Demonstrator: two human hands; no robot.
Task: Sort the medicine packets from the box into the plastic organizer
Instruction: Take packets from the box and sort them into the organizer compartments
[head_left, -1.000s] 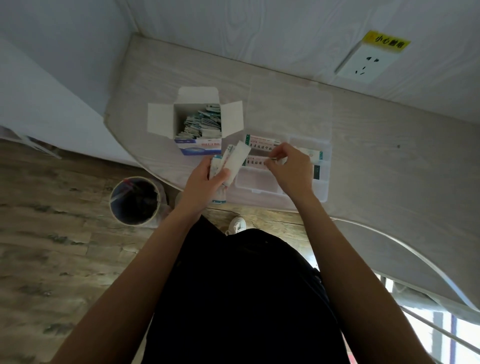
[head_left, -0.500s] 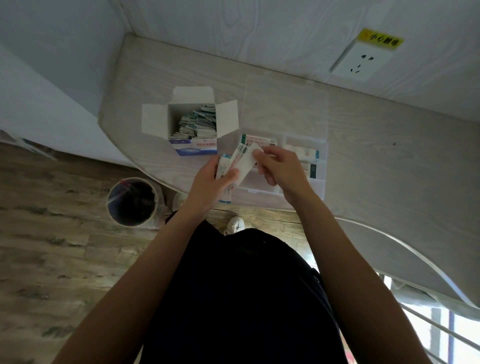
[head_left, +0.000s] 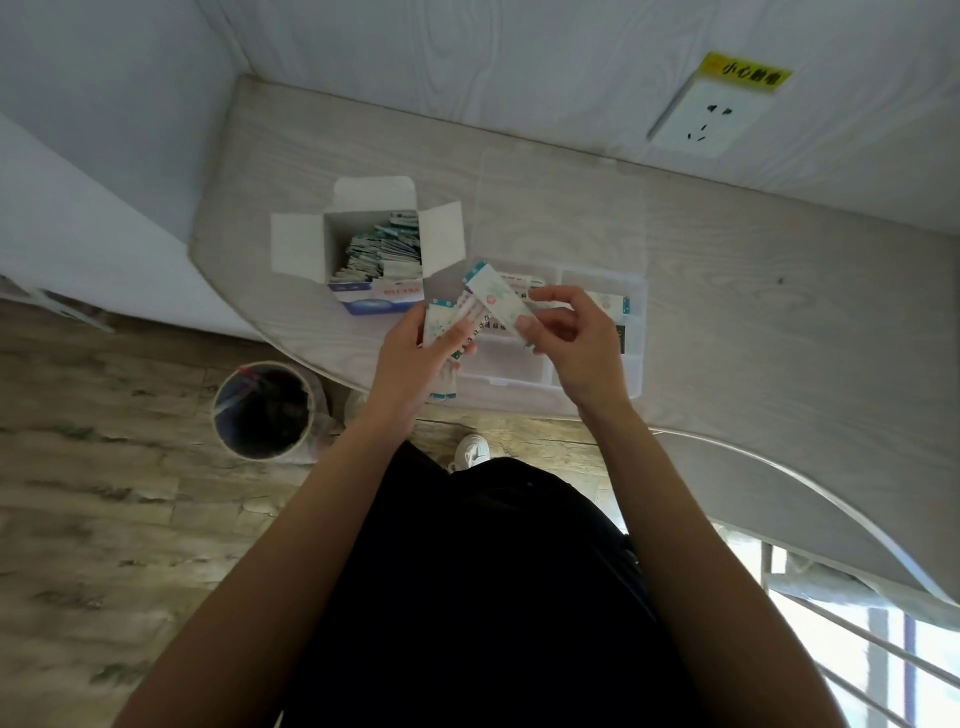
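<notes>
The left hand (head_left: 415, 348) grips a small fanned stack of medicine packets (head_left: 441, 325) at the near edge of the counter (head_left: 779, 338); the palm covers most of the stack, so the number of packets cannot be told. The right hand (head_left: 576, 338) pinches a single packet (head_left: 496, 299) between thumb and fingers, tilted, above the plastic organizer (head_left: 636, 364). The printing on it is too blurred to read. The organizer is clear and hard to trace against the pale wood; both hands hide much of its compartments, and only the ends of packets already inside show past the right hand. Its open lid (head_left: 561, 208) lies flat behind it, nearly invisible. Just left stands the open box (head_left: 384, 299), flaps spread, with more packets packed inside it.
</notes>
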